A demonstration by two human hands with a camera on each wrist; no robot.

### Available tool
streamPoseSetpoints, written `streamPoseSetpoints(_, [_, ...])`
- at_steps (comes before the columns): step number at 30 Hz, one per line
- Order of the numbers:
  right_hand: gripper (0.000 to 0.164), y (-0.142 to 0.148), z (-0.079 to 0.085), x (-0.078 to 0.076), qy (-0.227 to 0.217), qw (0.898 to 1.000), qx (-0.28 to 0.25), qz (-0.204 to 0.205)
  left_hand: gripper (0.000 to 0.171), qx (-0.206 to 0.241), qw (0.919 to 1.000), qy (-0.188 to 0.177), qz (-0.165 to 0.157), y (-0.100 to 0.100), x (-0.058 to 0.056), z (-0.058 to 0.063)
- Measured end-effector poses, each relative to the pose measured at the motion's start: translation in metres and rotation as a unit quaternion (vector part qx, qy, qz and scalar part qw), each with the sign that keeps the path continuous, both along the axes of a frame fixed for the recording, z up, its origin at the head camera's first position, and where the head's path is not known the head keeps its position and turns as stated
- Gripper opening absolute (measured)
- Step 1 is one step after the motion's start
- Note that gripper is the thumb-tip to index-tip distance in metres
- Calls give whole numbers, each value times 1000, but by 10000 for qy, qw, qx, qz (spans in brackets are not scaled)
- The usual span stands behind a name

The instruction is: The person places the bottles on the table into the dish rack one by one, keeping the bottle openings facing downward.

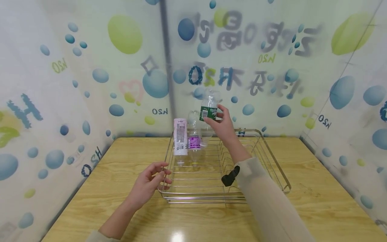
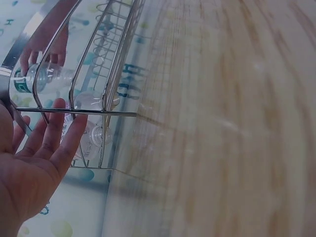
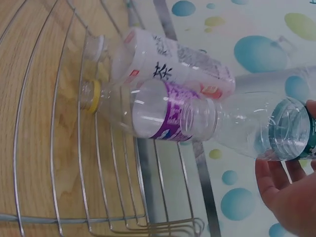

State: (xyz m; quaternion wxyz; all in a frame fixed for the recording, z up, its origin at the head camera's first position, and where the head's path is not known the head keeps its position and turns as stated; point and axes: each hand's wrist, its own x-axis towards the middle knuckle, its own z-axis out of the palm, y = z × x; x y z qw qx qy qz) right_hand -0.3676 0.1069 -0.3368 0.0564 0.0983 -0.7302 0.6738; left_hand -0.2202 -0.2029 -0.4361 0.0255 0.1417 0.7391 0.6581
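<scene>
My right hand [image 1: 223, 126] grips a clear plastic bottle with a green label [image 1: 208, 113] around the label, above the back of a metal wire rack [image 1: 275, 161]. In the right wrist view, the open neck of this bottle points toward the rack. Two more bottles lean neck-down at the rack's left: a bottle with a pale pink label [image 1: 180, 136] and a clear bottle with a purple label [image 1: 194, 142] and a yellow neck ring. At the rack's front left corner, my left hand [image 2: 39, 153] touches the wires with loosely extended fingers.
The rack stands on a wood-grain table [image 1: 121, 161]. Behind and beside the table are pale walls [image 1: 136, 67] printed with blue and green dots and lettering. A black strap [image 1: 230, 176] shows at the right wrist.
</scene>
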Motion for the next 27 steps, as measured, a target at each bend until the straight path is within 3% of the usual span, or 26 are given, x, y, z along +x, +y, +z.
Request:
streamPoseSetpoints(9, [91, 7, -12, -2, -317, 9956, 878, -123, 41, 1, 10000, 60, 7, 0, 0, 1])
streamPoseSetpoints(17, [94, 13, -19, -3, -689, 9833, 1678, 154, 39, 19, 10000, -41, 36, 0, 0, 0])
streamPoseSetpoints(27, [95, 13, -21, -5, -1049, 9796, 1662, 419, 36, 45, 10000, 5, 51, 1, 0, 0])
